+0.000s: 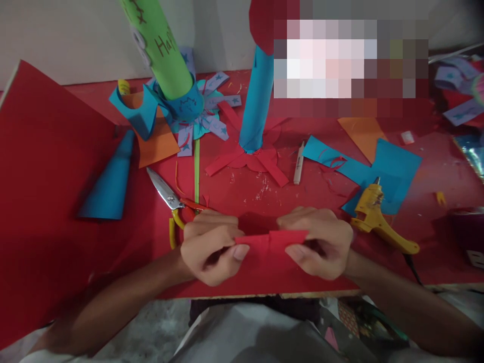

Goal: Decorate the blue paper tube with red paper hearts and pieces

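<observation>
A piece of red paper (269, 248) is stretched between my hands above the table's front edge, with a step or overlap in its top edge near the middle. My left hand (214, 247) pinches its left end between thumb and fingers. At the other end, my right hand (317, 243) grips it the same way. Scissors (170, 201) with yellow and orange handles lie just behind my left hand. Close to my right hand rests a yellow glue gun (378, 217). Behind both hands stands a blue paper tube (257, 101) on a red flower-shaped paper base (249, 162).
A green paper tube (166, 55) with writing stands at the back left on a base with purple strips. A large red sheet (49, 201) and a blue paper piece (111, 184) are at left. A marker (299, 162) and blue paper (401, 166) lie at right.
</observation>
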`<action>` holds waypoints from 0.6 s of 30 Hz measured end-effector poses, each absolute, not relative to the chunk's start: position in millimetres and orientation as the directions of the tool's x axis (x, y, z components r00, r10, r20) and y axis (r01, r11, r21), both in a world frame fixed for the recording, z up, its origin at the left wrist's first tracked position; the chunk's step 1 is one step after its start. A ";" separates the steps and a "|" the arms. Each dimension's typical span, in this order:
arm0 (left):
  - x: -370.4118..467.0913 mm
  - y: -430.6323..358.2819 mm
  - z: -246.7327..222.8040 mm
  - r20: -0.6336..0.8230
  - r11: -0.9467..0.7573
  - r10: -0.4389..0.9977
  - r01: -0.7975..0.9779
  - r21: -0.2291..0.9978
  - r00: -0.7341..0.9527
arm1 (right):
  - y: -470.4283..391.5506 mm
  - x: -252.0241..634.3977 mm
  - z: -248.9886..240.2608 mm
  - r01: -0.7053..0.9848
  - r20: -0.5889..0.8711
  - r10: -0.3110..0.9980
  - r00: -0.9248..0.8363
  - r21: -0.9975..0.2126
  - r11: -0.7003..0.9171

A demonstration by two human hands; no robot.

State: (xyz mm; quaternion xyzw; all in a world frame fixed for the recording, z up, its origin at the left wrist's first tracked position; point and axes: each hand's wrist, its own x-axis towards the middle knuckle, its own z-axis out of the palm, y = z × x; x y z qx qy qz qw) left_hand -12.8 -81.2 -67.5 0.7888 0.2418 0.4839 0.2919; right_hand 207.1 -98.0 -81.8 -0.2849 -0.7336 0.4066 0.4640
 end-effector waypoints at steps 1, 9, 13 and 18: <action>-12.8 -80.1 -67.3 0.654 -0.725 0.649 0.058 0.686 0.390 | -96.1 207.6 -76.9 0.101 0.379 0.838 -0.392 -0.888 0.448; -10.9 -77.7 -79.0 0.432 -0.469 0.872 0.143 0.871 0.228 | -86.7 200.8 -67.6 0.145 0.031 0.972 -0.234 -0.987 0.066; -10.6 -76.2 -80.5 0.403 -0.435 0.888 0.118 0.893 0.223 | -88.0 200.5 -72.1 0.121 0.030 0.975 -0.218 -0.991 0.057; -4.0 -68.1 -80.7 0.494 -0.527 0.837 0.102 0.844 0.238 | -91.4 204.4 -74.7 0.138 0.080 0.983 -0.164 -0.985 0.103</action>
